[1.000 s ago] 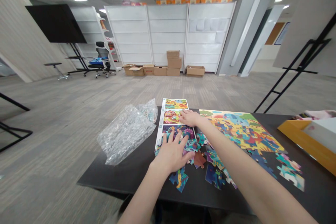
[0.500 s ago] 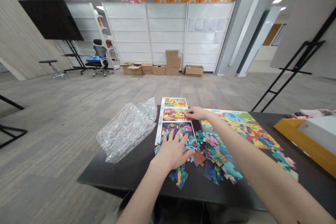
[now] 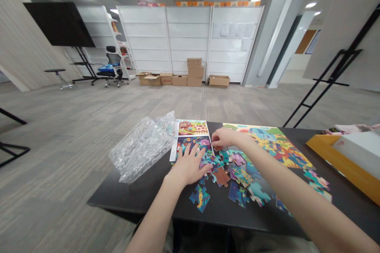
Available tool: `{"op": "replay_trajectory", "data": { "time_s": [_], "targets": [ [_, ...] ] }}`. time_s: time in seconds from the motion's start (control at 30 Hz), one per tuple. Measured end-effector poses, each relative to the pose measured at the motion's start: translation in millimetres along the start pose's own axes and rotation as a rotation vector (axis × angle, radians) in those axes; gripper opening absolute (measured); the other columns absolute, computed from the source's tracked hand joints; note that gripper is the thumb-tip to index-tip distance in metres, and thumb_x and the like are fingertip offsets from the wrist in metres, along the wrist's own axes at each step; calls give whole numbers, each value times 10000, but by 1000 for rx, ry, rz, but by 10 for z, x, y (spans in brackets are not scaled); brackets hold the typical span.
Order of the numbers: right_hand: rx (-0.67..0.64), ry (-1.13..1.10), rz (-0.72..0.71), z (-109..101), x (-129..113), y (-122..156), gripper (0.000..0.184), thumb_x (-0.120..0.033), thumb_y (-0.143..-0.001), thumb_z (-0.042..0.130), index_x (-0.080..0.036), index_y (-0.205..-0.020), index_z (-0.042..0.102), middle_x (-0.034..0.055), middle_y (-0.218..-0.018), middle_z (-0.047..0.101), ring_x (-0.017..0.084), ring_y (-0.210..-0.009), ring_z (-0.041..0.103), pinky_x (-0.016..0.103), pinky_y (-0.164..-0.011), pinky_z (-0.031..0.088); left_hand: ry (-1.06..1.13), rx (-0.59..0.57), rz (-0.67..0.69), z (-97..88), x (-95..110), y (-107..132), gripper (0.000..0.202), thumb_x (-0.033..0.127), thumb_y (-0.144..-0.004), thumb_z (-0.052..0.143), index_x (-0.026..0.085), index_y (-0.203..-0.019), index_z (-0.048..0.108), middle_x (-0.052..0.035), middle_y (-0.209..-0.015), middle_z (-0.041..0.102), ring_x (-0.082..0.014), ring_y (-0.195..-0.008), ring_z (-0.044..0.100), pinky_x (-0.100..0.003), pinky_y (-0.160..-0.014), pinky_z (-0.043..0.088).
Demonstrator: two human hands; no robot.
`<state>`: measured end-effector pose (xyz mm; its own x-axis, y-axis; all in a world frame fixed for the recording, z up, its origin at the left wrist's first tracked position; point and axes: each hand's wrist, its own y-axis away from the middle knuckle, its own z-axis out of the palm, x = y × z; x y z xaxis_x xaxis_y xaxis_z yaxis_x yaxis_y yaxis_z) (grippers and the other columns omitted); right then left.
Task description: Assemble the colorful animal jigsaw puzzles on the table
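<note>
My left hand [image 3: 190, 164] lies flat, fingers spread, on the near end of a picture sheet [image 3: 191, 136] and on loose puzzle pieces [image 3: 234, 174] scattered over the black table [image 3: 142, 195]. My right hand [image 3: 224, 137] is at the sheet's right edge, its fingers pinched together on something I cannot make out. An assembled colourful puzzle [image 3: 271, 144] lies to the right of that hand. One loose piece [image 3: 199, 197] sits alone near the front edge.
Crumpled clear plastic wrap [image 3: 142, 146] lies at the table's left corner. A yellow box with a white lid [image 3: 350, 154] stands at the right. A black easel stand [image 3: 332, 79] rises behind the table. Cardboard boxes [image 3: 194, 73] and an office chair [image 3: 111, 67] stand on the far floor.
My right hand drew back from the middle of the picture sheet to its right edge and pinched shut. The sheet slid nearer, and my left hand stayed flat on it.
</note>
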<state>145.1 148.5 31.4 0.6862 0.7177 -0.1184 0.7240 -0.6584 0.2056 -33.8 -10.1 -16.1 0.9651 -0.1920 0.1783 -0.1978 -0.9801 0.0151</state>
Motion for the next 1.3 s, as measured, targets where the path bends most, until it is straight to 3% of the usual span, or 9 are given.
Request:
{"op": "replay_trajectory", "data": {
  "time_s": [0.1, 0.2, 0.27, 0.43, 0.8, 0.93, 1.13, 1.3],
  "targets": [
    [39, 16, 6, 20, -77, 20, 256, -362, -898, 603, -231, -991, 802, 98, -962, 783, 247, -867, 720, 305, -788, 511, -2, 8, -6, 8, -3, 0, 774, 727, -943, 306, 259, -1556, 369, -124, -1653, 298, -453, -1506, 221, -665, -1187, 175],
    [114, 9, -80, 103, -131, -5, 335, -328, -956, 543, -234, -1222, 724, 120, -1247, 710, 263, -1101, 674, 335, -959, 476, -5, 14, -1, -2, 14, 13, 768, 720, -947, 306, 251, -1551, 373, -128, -1649, 305, -436, -1506, 237, -658, -1189, 180],
    [143, 2, -146, 174, -149, -25, 350, -313, -974, 525, -222, -1266, 695, 132, -1312, 673, 269, -1152, 651, 360, -1013, 450, -7, 13, 9, -16, 29, 28, 765, 713, -951, 303, 240, -1548, 377, -138, -1643, 315, -426, -1505, 246, -656, -1185, 187],
    [154, 14, -145, 266, -160, -36, 355, -306, -986, 512, -202, -1282, 680, 146, -1312, 668, 283, -1174, 634, 390, -1040, 428, -17, 14, 15, -52, 67, 65, 736, 693, -958, 315, 237, -1530, 402, -146, -1630, 340, -426, -1492, 274, -645, -1174, 212],
    [132, 2, -169, 218, -178, 52, 339, -287, -975, 506, -184, -1198, 739, 131, -1225, 712, 262, -1143, 653, 343, -1017, 460, -11, 36, 30, -69, 141, 70, 702, 678, -957, 345, 227, -1486, 447, -161, -1593, 395, -413, -1466, 325, -628, -1162, 247],
    [139, -3, -177, 251, -168, 77, 369, -306, -984, 485, -184, -1241, 722, 143, -1325, 661, 271, -1178, 642, 355, -1012, 475, -18, 44, 37, -62, 167, 64, 707, 683, -954, 335, 226, -1482, 450, -157, -1585, 406, -429, -1448, 340, -629, -1156, 252],
    [132, -50, -176, 265, -216, 116, 367, -167, -946, 481, -190, -1230, 713, 116, -1255, 709, 246, -1159, 647, 328, -994, 472, -19, 53, 28, -36, 179, 60, 722, 697, -943, 345, 234, -1487, 450, -151, -1578, 415, -453, -1446, 331, -638, -1151, 259],
    [150, -83, -160, 314, -229, 107, 350, -162, -964, 464, -166, -1244, 674, 135, -1240, 706, 246, -1161, 638, 350, -995, 464, -32, 58, 16, -38, 178, 38, 711, 690, -945, 355, 231, -1475, 472, -159, -1562, 434, -454, -1428, 362, -632, -1140, 285]
  ]
}}
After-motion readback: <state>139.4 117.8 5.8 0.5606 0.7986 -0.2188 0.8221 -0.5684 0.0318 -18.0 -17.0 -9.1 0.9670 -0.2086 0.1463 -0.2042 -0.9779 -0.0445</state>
